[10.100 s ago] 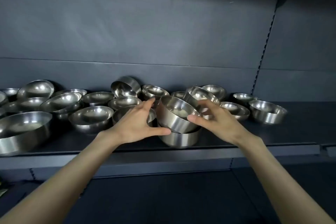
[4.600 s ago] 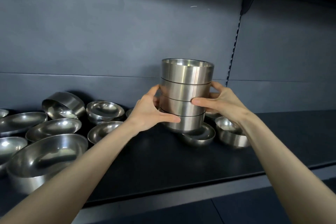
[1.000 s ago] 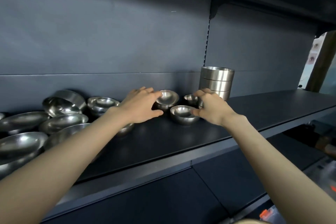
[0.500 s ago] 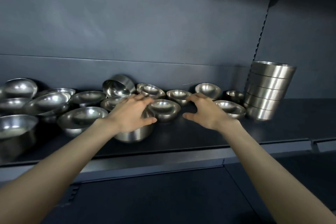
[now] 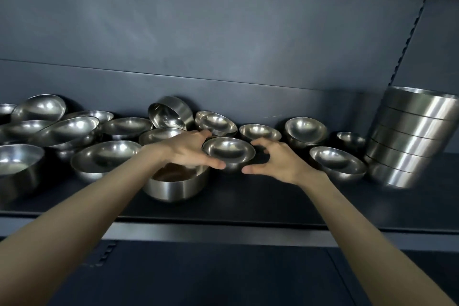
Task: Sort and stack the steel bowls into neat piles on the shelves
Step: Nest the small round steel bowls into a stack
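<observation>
So both bare hands are reaching in over the dark shelf (image 5: pixel 248 206) around mid-frame, and between them sits one small steel bowl (image 5: pixel 228 153), upright with its mouth facing up. The left hand (image 5: pixel 188 151) is right up against the bowl's left side, thumb curled under near the base and fingers up by the rim, so it looks like it's touching, though I can't tell if it's really gripping. The right hand (image 5: pixel 275 161) is cupped on the other side with the fingers bent and spread, thumb pointing in toward the bowl's foot, but there's a visible dark gap between it and the bowl, so it isn't clamped on anything. Under the left wrist there's a deeper straight-sided bowl (image 5: pixel 173 185) sitting near the shelf's front edge. Left half of the frame is a jumble of loose bowls (image 5: pixel 74 129), some tipped on their sides, some leaning on each other, different sizes. Behind the hands a few more small bowls (image 5: pixel 259 131) line up along the back wall. Just right of the right hand is another shallow bowl (image 5: pixel 336 161), and at the far right edge stands a neat stack of bowls (image 5: pixel 409 139), nested one in another, looking tilted from the wide lens.
</observation>
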`<state>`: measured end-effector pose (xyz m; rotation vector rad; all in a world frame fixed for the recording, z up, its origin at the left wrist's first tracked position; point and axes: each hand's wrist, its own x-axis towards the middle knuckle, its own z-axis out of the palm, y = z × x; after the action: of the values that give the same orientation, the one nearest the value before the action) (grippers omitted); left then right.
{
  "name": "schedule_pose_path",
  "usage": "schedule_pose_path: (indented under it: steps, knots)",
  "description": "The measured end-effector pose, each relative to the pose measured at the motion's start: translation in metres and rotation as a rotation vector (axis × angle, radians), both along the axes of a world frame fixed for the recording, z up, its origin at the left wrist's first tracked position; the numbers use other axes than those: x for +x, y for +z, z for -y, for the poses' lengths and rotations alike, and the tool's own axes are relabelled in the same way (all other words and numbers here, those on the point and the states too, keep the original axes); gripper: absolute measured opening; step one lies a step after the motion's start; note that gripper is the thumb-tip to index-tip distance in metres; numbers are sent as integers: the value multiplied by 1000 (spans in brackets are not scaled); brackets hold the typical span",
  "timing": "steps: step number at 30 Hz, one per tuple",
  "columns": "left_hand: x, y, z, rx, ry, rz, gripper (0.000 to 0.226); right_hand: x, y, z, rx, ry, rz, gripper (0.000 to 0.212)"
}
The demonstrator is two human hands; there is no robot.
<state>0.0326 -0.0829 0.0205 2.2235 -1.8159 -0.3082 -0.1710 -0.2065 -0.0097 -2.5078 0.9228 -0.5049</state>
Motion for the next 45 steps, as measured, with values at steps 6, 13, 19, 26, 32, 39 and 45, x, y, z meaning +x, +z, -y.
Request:
schedule_pose_path:
  steps: [6, 13, 19, 26, 32, 39, 45]
  knots:
    - [2, 3, 17, 99, -6, -55, 90, 8, -8, 12, 118, 82, 126, 61]
    - [-1, -3, 26, -69, -44, -192, 95, -12, -7, 14, 166, 42, 321, 56]
    - [-40, 7, 41, -368, -104, -557, 89, -62, 13, 3, 139, -91, 544, 63]
    - [-109, -15, 69, -472, -208, -949, 44, -131, 22, 3, 122, -207, 622, 61]
    - [-152, -29, 104, -444, -280, -1100, 44, -169, 18, 17, 138, -315, 685, 39]
    - [-169, -47, 133, -411, -321, -1024, 45, -185, -1, 39, 88, -392, 699, 38]
    - [-169, -62, 141, -333, -335, -1111, 44, -183, -18, 52, 67, -426, 643, 34]
